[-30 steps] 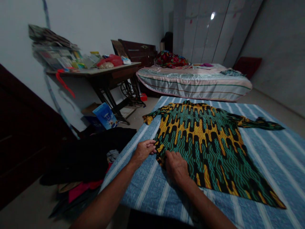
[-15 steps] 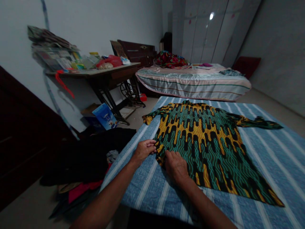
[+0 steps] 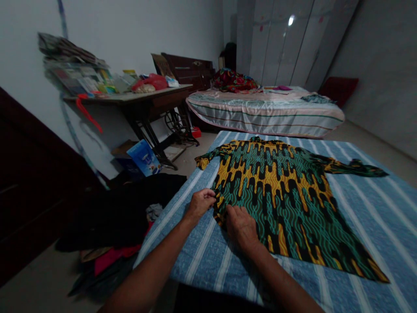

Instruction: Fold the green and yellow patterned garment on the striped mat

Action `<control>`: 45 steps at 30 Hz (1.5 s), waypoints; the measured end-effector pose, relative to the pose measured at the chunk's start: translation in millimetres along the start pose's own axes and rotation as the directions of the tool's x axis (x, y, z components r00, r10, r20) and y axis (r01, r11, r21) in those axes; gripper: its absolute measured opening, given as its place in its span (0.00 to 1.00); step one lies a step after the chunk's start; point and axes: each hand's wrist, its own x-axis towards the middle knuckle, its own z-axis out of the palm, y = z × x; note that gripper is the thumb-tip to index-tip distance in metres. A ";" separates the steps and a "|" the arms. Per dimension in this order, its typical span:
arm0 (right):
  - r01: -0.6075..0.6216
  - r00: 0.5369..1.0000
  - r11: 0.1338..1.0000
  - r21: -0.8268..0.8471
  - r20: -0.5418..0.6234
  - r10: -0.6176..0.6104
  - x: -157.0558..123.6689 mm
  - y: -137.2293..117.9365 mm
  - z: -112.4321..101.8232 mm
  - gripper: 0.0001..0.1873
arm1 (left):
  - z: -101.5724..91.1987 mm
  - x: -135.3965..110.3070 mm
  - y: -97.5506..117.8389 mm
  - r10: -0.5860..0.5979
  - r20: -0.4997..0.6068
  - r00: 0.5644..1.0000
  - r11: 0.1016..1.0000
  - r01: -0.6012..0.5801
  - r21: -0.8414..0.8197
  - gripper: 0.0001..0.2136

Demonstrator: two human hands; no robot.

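Note:
A green, yellow and black patterned shirt (image 3: 280, 191) lies spread flat on a blue striped bed cover (image 3: 374, 217). My left hand (image 3: 201, 203) pinches the shirt's near left hem corner, fingers closed on the cloth. My right hand (image 3: 241, 227) rests just to the right of it on the same hem, fingers curled down onto the fabric, gripping the edge. Both sleeves lie stretched out to the sides, the right sleeve (image 3: 358, 167) reaching far right.
A pile of dark and red clothes (image 3: 120, 226) lies on the floor at the left. Behind stand a cluttered sewing table (image 3: 143, 98), a blue box (image 3: 143, 157), a second bed (image 3: 263, 111) with clothes on it, and white wardrobes (image 3: 286, 39).
My left hand has edged slightly up and right along the hem corner. The shirt and my right hand stay where they were.

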 end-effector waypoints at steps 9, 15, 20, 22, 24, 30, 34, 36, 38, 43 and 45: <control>0.010 1.000 1.000 0.015 -0.029 -0.009 0.6 1.4 1.2 0.11 | -13.5 -18.3 9.7 0.214 -0.178 0.960 0.944 -0.157 0.289 0.03; 0.076 0.995 0.995 0.070 -0.071 -0.071 -1.4 1.1 -1.1 0.09 | -36.7 -39.5 -3.6 0.243 -0.234 0.941 0.879 -0.111 0.464 0.01; 0.124 0.990 0.990 0.066 -0.076 -0.119 -3.7 -1.1 -4.8 0.13 | -42.9 -50.4 -21.8 0.253 -0.210 0.945 0.839 -0.106 0.534 0.10; 0.131 0.990 0.989 0.062 -0.066 -0.127 -4.0 -1.3 -6.1 0.12 | -42.9 -52.7 -25.8 0.281 -0.173 0.944 0.803 -0.133 0.581 0.13; 0.141 0.989 0.988 0.056 -0.058 -0.138 -4.1 -1.1 -6.6 0.11 | -42.3 -53.7 -27.4 0.315 -0.138 0.939 0.782 -0.174 0.598 0.13; 0.144 0.989 0.988 0.050 -0.047 -0.141 -4.0 0.5 -3.6 0.08 | -39.7 -53.7 -17.7 0.225 -0.190 0.956 0.896 -0.127 0.426 0.11; 0.154 0.988 0.987 0.047 -0.036 -0.152 -4.2 0.4 -3.0 0.10 | -40.5 -55.0 -9.8 0.077 -0.277 0.958 0.970 -0.008 0.244 0.11; 0.157 0.987 0.987 0.042 -0.040 -0.155 -4.6 -0.3 -3.8 0.11 | -42.1 -56.1 -8.4 0.058 -0.284 0.957 0.975 0.006 0.221 0.12; 0.164 0.986 0.986 0.032 -0.045 -0.162 -5.1 -1.2 -4.7 0.13 | -44.2 -57.1 -8.5 0.067 -0.282 0.957 0.974 -0.001 0.228 0.12; 0.206 0.978 0.979 -0.006 -0.035 -0.206 -5.9 -5.2 -6.8 0.16 | -47.8 -57.7 -6.1 0.070 -0.247 0.966 0.978 -0.018 0.209 0.13; 0.207 0.978 0.978 -0.027 -0.021 -0.207 -5.8 -8.2 -7.8 0.15 | -47.5 -57.6 0.3 0.049 -0.239 0.970 0.985 -0.008 0.172 0.13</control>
